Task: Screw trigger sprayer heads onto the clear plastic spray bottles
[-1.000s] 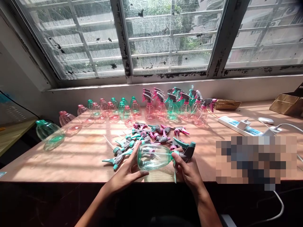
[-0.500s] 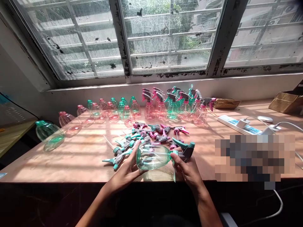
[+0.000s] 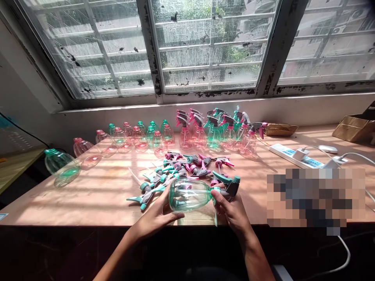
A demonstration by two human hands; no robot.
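Observation:
A clear green spray bottle (image 3: 190, 196) lies sideways in the air just above the table's front edge, its base to the left. My left hand (image 3: 155, 216) is around the base end, with fingers partly hidden behind it and the thumb along the underside. At the neck, my right hand (image 3: 233, 212) pinches the green collar (image 3: 216, 192) between thumb and fingers. The teal and grey trigger head (image 3: 233, 186) sits on the neck, its lever pointing up and left. Just beyond the bottle lies a pile of loose trigger heads (image 3: 162, 177), pink, teal and grey.
Headless pink and green bottles (image 3: 139, 138) stand at the back left, one green bottle (image 3: 62, 167) at the left edge. Bottles with trigger heads (image 3: 213, 134) stand at the back middle. A white power strip (image 3: 295, 155) with cables and a cardboard box (image 3: 353, 127) are on the right.
The bottle stays almost in place between my hands. My left thumb has slid slightly right and straightened along the bottle's underside. The view has shifted very little.

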